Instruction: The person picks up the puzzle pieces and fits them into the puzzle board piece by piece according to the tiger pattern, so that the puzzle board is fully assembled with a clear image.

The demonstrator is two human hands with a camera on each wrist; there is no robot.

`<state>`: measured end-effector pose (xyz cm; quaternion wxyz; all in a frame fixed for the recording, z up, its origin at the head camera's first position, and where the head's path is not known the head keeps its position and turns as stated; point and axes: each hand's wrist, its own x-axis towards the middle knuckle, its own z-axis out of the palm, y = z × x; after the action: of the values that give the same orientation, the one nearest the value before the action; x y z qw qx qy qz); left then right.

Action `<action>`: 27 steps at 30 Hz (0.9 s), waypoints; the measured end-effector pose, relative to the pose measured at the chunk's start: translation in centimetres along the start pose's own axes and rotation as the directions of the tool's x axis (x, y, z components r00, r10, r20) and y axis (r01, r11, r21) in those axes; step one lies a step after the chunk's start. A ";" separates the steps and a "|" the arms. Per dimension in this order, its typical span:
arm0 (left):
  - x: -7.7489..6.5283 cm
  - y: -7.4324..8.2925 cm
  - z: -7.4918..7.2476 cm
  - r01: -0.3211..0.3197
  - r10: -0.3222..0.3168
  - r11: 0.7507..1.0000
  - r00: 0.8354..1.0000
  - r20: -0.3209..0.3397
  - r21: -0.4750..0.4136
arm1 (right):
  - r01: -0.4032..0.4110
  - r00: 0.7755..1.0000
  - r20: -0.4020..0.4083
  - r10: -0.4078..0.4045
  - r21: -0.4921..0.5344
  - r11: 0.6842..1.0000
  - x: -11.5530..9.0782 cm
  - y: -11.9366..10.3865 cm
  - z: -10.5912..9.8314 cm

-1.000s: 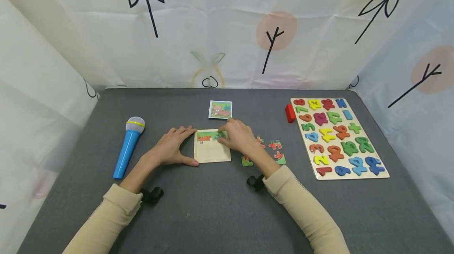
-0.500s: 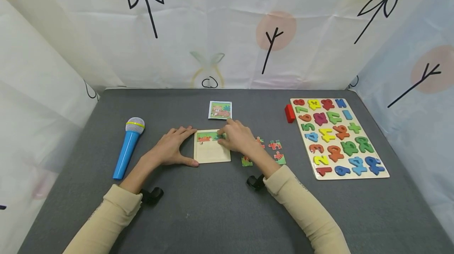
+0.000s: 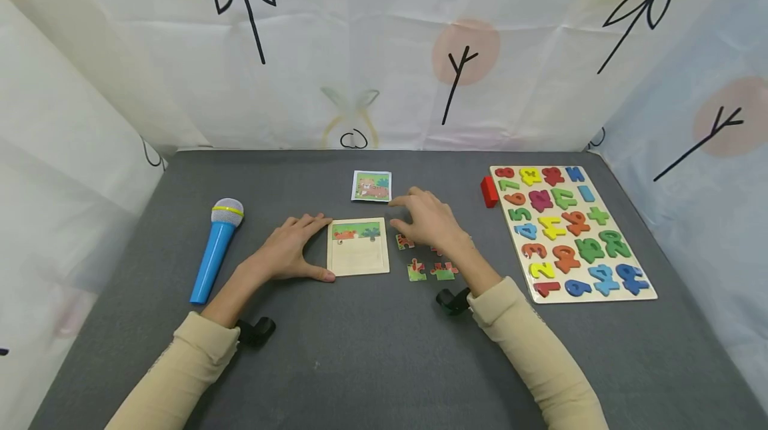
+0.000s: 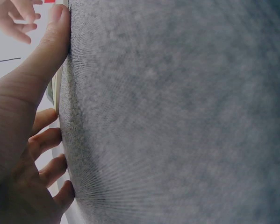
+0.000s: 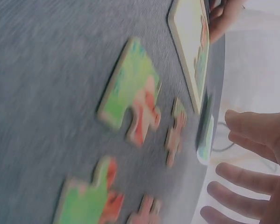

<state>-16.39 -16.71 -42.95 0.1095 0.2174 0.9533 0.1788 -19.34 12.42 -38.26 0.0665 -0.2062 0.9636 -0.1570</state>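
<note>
A small square wooden puzzle board [image 3: 359, 260] lies mid-table, its top row filled with green and orange picture pieces [image 3: 354, 231]. Along the board's left edge my left hand [image 3: 287, 247] rests with fingers spread, index fingertip at the upper corner and thumb [image 4: 56, 28] near the lower one. My right hand [image 3: 427, 220] hovers right of the board over loose jigsaw pieces, partly hiding them, with nothing between thumb and fingers. Green-and-red jigsaw pieces [image 3: 445, 273] show below it. The right wrist view has a larger corner-shaped jigsaw piece [image 5: 118, 100] on the cloth.
A picture card [image 3: 372, 187] lies behind the board. At the left is a blue toy microphone [image 3: 213, 253]. A number puzzle board [image 3: 561, 292] with colourful figures lies at the right, a red block [image 3: 489, 192] by its upper left corner. Patterned white curtains [image 3: 384, 50] surround the table.
My right hand has lifted off the board's top right and moved right over the loose pieces, uncovering a piece in the top row. The left hand stays in place.
</note>
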 end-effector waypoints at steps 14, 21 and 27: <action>0.0 -0.1 0.0 -0.005 0.005 1.000 1.000 0.002 0.008 | -0.005 0.998 0.069 0.007 -0.021 1.000 -2.2 1.0 1.3; 0.0 0.0 -0.1 -0.006 0.006 1.000 1.000 0.013 0.002 | 0.026 0.996 0.088 -0.024 -0.024 0.999 -2.4 0.6 1.7; 0.0 -0.1 0.0 -0.009 0.009 1.000 1.000 0.010 0.004 | 0.027 0.996 0.090 -0.027 -0.002 1.000 -2.5 0.4 1.6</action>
<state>-16.40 -16.79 -42.97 0.1130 0.2227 0.9522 0.1761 -16.93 13.36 -39.76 0.1075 -0.2262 0.9570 -0.1467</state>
